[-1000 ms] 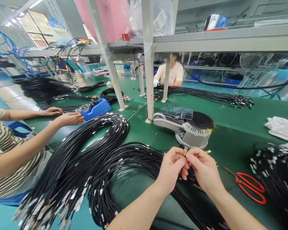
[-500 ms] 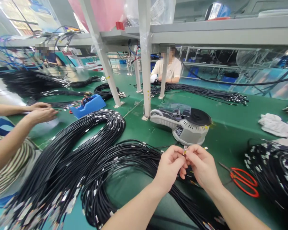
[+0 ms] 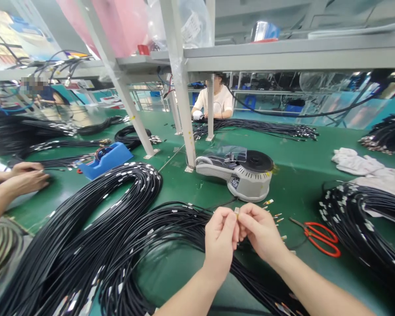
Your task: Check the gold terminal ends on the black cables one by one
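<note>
My left hand (image 3: 220,237) and my right hand (image 3: 260,231) meet in front of me, fingers pinched together on the small connector end of a black cable (image 3: 236,212). Below them a large looped bundle of black cables (image 3: 128,228) with white tags spreads across the green table (image 3: 299,162). A grey tape dispenser machine (image 3: 242,173) stands just beyond my hands. A few loose small terminals (image 3: 273,210) lie on the mat right of my hands.
Red-handled scissors (image 3: 319,236) lie to the right, beside another black cable bundle (image 3: 365,219) and white cloths (image 3: 358,164). A blue tape dispenser (image 3: 105,158) sits at the left. A co-worker's hands (image 3: 26,177) rest at the left edge; another person (image 3: 213,101) sits across. Shelf posts (image 3: 181,83) rise behind.
The view has swung to the right and slightly away. My hands stay pinched on the cable end. The co-worker's hands at the left have drawn back toward the table edge.
</note>
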Motion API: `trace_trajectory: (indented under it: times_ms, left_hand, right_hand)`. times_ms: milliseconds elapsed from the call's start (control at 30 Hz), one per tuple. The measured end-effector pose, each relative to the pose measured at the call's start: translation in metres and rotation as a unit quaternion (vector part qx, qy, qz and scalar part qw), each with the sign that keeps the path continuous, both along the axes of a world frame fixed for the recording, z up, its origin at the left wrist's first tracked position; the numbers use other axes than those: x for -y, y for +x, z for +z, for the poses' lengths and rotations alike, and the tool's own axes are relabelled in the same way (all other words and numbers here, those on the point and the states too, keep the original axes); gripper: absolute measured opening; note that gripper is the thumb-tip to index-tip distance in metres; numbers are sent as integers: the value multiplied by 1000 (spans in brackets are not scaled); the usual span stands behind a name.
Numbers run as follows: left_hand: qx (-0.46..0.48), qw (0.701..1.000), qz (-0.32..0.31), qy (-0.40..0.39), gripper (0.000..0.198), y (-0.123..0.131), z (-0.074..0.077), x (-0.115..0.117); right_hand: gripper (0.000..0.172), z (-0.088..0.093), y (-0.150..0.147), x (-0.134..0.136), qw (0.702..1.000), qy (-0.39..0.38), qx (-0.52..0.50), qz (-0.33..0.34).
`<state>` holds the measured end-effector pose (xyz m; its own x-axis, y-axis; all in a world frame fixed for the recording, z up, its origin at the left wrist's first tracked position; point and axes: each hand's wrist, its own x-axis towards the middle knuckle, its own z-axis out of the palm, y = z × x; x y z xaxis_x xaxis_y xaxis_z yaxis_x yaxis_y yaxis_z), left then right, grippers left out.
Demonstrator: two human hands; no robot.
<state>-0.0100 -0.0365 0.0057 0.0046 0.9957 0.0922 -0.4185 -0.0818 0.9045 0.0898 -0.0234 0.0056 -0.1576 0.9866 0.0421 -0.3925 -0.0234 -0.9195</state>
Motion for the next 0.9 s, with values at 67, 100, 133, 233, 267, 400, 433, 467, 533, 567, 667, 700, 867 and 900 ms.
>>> trace_trajectory:
  times_ms: [67,100,133,233,267,400,433,467,533,567,667,700,867,900]
  left_hand:
    - [22,1000,20,7,21,-3,2,3]
    - [37,999,30,11,20,-5,4,4]
    - [53,998,39,14,20,-7,6,4]
    - [92,995,29,-5,20,-9,11,4]
    - [96,995,8,-19,21,-8,12,3]
    - [86,993,-70,-32,23,1,11,3]
    - [83,993,-73,-27,22,2,10,4]
    - [77,994,-72,-24,22,3,10,4]
    - [60,996,-65,-31,23,5,9,4]
    - [50,996,-61,-37,22,5,8,3]
    - [32,997,-55,-50,18,5,6,1]
    - [32,997,-53,-52,18,5,5,1]
    - [28,997,-47,-55,19,5,3,-1]
    - [28,997,-46,-56,19,5,3,0]
  right_hand:
    - [23,-3,-2,-3,998,-35,-48,12]
    - [24,-6,-1,-5,997,-52,-64,6]
    - [23,-8,1,-8,995,-66,-74,-6]
    - [18,-11,10,-15,992,-81,-86,-45]
    - [17,-9,12,-16,993,-75,-84,-45]
    - [17,5,18,-15,999,-12,-37,-28]
    - [18,8,19,-14,1000,3,-20,-24]
    - [20,10,20,-13,1000,13,-6,-20]
    - [23,10,21,-12,1000,20,13,-9]
    - [24,9,22,-11,1000,21,17,-1]
    - [25,5,23,-11,998,33,46,7]
    - [23,3,24,-12,997,41,63,2]
    - [13,2,25,-14,990,74,115,-23]
    - [14,2,25,-14,990,75,114,-24]
